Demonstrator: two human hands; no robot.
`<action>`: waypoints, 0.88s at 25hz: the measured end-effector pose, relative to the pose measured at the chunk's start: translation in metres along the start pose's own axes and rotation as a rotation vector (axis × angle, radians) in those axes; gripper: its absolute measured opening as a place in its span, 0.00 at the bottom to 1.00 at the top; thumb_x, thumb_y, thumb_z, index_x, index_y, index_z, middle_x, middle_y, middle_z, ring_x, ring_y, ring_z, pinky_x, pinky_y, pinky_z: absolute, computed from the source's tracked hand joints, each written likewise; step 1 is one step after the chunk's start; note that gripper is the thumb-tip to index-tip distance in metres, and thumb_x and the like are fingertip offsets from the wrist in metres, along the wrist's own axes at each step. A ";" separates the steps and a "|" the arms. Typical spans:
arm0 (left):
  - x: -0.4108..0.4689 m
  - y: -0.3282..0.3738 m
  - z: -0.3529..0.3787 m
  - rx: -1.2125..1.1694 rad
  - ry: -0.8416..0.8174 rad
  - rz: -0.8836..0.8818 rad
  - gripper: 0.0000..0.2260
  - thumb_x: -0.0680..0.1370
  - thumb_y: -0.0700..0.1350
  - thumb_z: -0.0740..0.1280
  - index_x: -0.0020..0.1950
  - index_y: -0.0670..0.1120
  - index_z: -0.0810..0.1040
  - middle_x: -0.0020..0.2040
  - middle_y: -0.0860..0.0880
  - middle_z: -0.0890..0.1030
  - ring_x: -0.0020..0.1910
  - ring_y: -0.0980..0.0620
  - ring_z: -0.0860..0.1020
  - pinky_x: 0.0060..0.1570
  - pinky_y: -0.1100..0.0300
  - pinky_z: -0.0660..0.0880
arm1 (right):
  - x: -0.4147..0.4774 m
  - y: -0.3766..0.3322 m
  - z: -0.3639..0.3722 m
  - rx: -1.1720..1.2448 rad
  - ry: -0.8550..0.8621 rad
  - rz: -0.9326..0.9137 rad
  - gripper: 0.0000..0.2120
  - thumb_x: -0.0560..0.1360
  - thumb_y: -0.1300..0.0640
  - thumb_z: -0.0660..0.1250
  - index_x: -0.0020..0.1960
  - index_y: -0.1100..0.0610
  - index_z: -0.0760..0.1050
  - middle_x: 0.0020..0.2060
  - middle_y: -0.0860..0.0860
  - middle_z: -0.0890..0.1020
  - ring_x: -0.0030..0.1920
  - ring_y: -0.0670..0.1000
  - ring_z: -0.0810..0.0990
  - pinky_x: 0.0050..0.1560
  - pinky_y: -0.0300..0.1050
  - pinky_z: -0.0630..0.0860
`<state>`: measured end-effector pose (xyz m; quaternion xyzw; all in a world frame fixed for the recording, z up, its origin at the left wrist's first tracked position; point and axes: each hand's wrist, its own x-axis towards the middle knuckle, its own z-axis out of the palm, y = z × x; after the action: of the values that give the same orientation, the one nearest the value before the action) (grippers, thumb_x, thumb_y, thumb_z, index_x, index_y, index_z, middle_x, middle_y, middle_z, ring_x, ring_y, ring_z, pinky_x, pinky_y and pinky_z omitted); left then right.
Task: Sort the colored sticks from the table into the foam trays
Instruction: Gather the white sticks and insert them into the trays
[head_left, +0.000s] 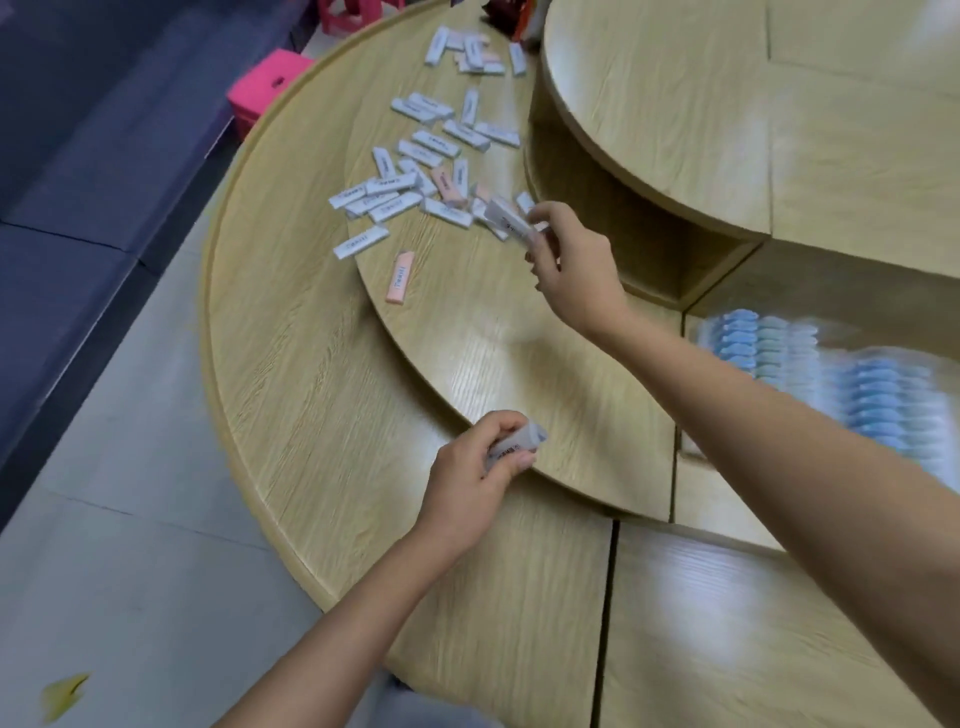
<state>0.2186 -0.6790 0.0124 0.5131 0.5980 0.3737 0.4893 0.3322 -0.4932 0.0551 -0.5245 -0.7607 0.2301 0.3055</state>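
Far left: pale floor (130, 519) with a yellow scrap (65, 696) on it near the bottom edge. A pink stool (267, 85) stands at far left, beside the worktop rim. The worktop (311, 415) is round, light wood, stepped in tiers.

The middle tier carries the loose sticks (415, 171). They are mostly white and labelled, with a few pink mixed in, running from the far edge down toward the middle. Two lie apart on the near side of the scatter: a white stick (361, 242) and, just nearer, a pink stick (400, 276). Both lie flat and do not touch.

The left hand (470, 483) is at the near rim of the middle tier. Its fingers are curled round a labelled stick (519, 444), whose end pokes out to the right.

The right hand (576, 265) is farther off, at the right edge of the scatter. Its fingertips pinch a pale stick (506, 215), held at a tilt over the others. Right of it, the top tier (675, 104) overhangs a dark recess.

Far right, low on the worktop, is the foam tray (831, 374), heavily motion-blurred. It seems packed with rows of blue sticks (878, 400); other colours can't be told.
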 end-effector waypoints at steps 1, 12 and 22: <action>-0.002 0.006 0.012 -0.026 -0.018 0.010 0.08 0.73 0.47 0.67 0.50 0.57 0.75 0.48 0.57 0.81 0.48 0.58 0.78 0.48 0.61 0.74 | -0.015 0.001 -0.019 0.060 0.040 -0.003 0.10 0.80 0.57 0.59 0.58 0.60 0.71 0.40 0.55 0.79 0.38 0.53 0.79 0.39 0.53 0.78; -0.032 0.059 0.163 0.158 -0.297 0.233 0.13 0.81 0.46 0.60 0.59 0.63 0.67 0.52 0.59 0.76 0.51 0.64 0.75 0.49 0.71 0.69 | -0.205 0.105 -0.203 -0.022 0.178 0.200 0.06 0.76 0.57 0.66 0.53 0.55 0.78 0.38 0.51 0.79 0.37 0.44 0.73 0.39 0.39 0.72; -0.030 0.062 0.218 0.310 -0.257 0.266 0.14 0.82 0.48 0.51 0.65 0.50 0.69 0.49 0.59 0.77 0.46 0.61 0.77 0.49 0.58 0.75 | -0.216 0.152 -0.210 -0.331 0.018 -0.017 0.09 0.74 0.55 0.70 0.44 0.60 0.74 0.32 0.50 0.78 0.33 0.55 0.76 0.30 0.48 0.72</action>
<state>0.4454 -0.7087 0.0246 0.6995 0.5084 0.2703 0.4233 0.6368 -0.6375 0.0536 -0.5631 -0.7899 0.0944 0.2237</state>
